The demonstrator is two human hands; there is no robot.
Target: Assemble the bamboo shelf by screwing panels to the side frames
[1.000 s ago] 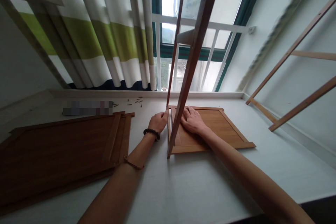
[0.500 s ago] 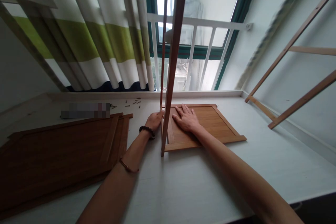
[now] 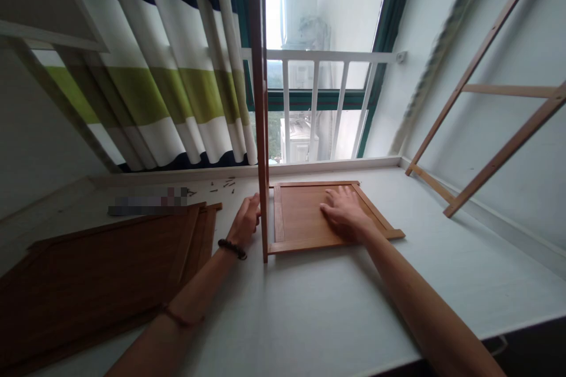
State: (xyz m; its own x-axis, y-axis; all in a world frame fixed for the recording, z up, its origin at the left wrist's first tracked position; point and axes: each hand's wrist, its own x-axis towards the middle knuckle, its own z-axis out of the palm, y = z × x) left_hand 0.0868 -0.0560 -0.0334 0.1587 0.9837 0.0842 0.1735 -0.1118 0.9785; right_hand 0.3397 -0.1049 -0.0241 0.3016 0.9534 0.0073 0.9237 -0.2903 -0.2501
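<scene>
A wooden panel (image 3: 305, 218) lies flat on the white surface, its left end meeting the foot of an upright wooden frame (image 3: 262, 129), seen nearly edge-on. My right hand (image 3: 347, 212) is open with fingers spread, resting on the panel's right half. On the frame's left side, my left hand (image 3: 244, 221) is closed, its fingers curled against the frame's lower part. Whatever those fingers may hold is hidden. A dark bead bracelet is on my left wrist.
Other wooden panels (image 3: 110, 271) lie stacked at the left. Several screws (image 3: 227, 182) are scattered near the window-side ledge. A wooden ladder-like frame (image 3: 495, 159) leans against the right wall. A striped curtain (image 3: 177, 94) and a white railing (image 3: 327, 56) stand behind.
My right hand has slid right along the panel. My left hand has shifted slightly left and down, its fingers more curled. The upright frame now appears more edge-on, and the view has shifted.
</scene>
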